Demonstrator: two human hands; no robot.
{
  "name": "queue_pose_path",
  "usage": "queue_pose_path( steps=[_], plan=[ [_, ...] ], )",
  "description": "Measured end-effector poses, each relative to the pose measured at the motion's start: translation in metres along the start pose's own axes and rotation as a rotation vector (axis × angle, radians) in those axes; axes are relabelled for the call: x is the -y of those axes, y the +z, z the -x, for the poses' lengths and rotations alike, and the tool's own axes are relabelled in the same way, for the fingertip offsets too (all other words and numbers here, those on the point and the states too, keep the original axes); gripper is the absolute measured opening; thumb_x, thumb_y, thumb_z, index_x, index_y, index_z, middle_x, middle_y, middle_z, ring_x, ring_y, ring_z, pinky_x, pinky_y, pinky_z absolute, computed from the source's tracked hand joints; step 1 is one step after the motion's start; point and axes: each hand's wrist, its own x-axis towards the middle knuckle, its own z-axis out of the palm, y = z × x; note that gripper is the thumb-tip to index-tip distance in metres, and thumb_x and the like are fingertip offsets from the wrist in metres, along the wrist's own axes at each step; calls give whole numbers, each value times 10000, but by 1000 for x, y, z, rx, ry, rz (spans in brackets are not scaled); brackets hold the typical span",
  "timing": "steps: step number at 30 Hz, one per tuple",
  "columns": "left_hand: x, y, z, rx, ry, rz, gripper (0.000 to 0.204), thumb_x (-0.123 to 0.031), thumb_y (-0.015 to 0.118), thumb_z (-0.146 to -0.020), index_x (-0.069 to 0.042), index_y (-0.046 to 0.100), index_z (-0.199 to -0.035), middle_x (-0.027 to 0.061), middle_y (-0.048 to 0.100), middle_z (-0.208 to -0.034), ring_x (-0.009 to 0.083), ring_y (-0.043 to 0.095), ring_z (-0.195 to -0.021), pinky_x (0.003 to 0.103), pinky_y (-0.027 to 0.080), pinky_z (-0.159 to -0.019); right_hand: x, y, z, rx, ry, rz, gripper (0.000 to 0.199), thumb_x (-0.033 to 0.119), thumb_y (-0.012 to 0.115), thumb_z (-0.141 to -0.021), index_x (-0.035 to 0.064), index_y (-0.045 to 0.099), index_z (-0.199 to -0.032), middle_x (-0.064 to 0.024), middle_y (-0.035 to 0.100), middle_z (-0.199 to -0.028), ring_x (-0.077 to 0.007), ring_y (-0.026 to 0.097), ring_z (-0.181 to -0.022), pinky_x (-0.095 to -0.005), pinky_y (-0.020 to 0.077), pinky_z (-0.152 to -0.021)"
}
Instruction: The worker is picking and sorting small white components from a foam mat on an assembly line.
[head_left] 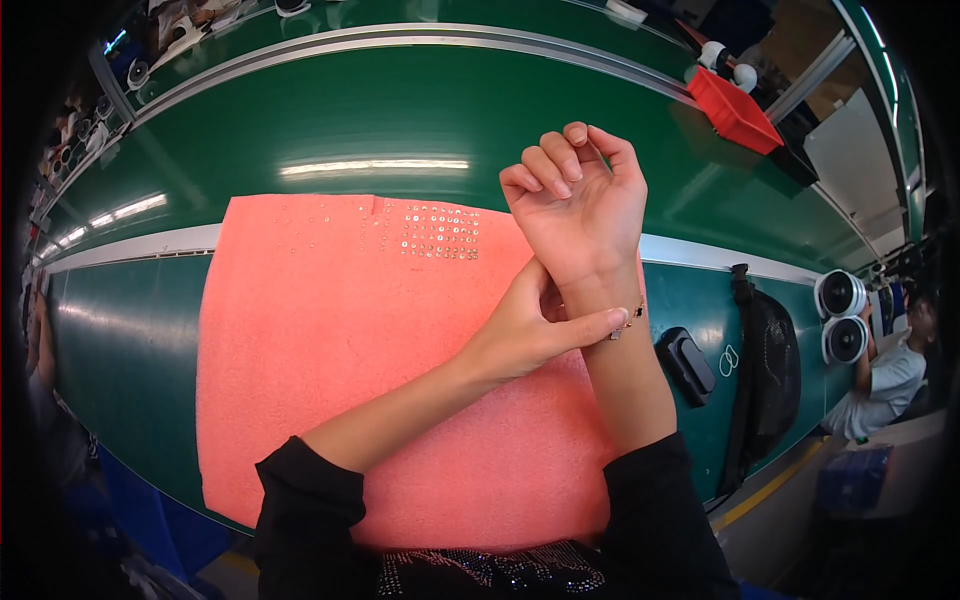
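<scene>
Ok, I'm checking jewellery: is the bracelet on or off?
On: the bracelet crosses the wrist of the right hand, the thumb of the left hand at it; fastened or not, cannot tell.

The left forearm (400, 415) slanted up from the lower left of the frame toward the centre, where the left hand (525, 320) gripped the right wrist (600, 285). Its thumb (597, 329) lay across the wrist's palm side, pointing right; its fingers passed behind and were mostly hidden. The right forearm (625, 390) rose nearly upright from the lower right. Right of upper centre, the right hand (578, 220) faced palm toward the camera, holding nothing, its fingers (541, 168) loosely curled and its thumb bent over toward them.
</scene>
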Motion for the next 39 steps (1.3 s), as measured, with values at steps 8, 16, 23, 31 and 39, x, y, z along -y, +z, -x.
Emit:
queue_pose_path(
  steps=[8, 16, 23, 31, 39],
  plan=[
    [5, -1, -1, -19, 36, 17, 644, -166, 734, -761, 71, 362, -1230, 130, 518, -1150, 183, 520, -1091, 321, 434, -925, 0, -1, 0, 3, -1, 10, 178, 222, 458, -837, 87, 451, -720, -1, 330, -568, -121, 272, -511, -277, 285, -565],
    [4, 1, 2, -110, 23, 54, 598, -309, 666, -827, 78, 397, -1196, 107, 520, -1113, 153, 518, -1039, 287, 436, -865, -3, 1, 1, -6, 22, -16, 176, 221, 474, -832, 89, 462, -717, -3, 338, -567, -122, 286, -501, -278, 291, -561],
    [12, -11, 4, -171, -44, -59, 521, -477, 457, -927, -5, 503, -1143, 59, 585, -1049, 118, 559, -972, 303, 443, -859, -5, -1, -2, -27, 4, -29, 177, 219, 467, -832, 86, 465, -715, -5, 335, -566, -123, 286, -499, -280, 288, -551],
    [3, -1, 1, -287, -44, 63, 600, -546, 375, -933, 15, 550, -1052, 109, 621, -974, 158, 607, -872, 289, 463, -813, -6, 4, 1, -77, -17, -31, 186, 213, 451, -831, 74, 448, -708, -14, 328, -567, -124, 276, -499, -274, 285, -547],
    [5, -3, 1, -285, -45, 81, 586, -532, 385, -935, 18, 544, -1062, 107, 617, -980, 156, 603, -885, 290, 462, -814, -6, 2, 1, -70, -13, -26, 183, 213, 454, -831, 76, 452, -709, -12, 329, -566, -123, 278, -497, -276, 287, -547]
  ],
)
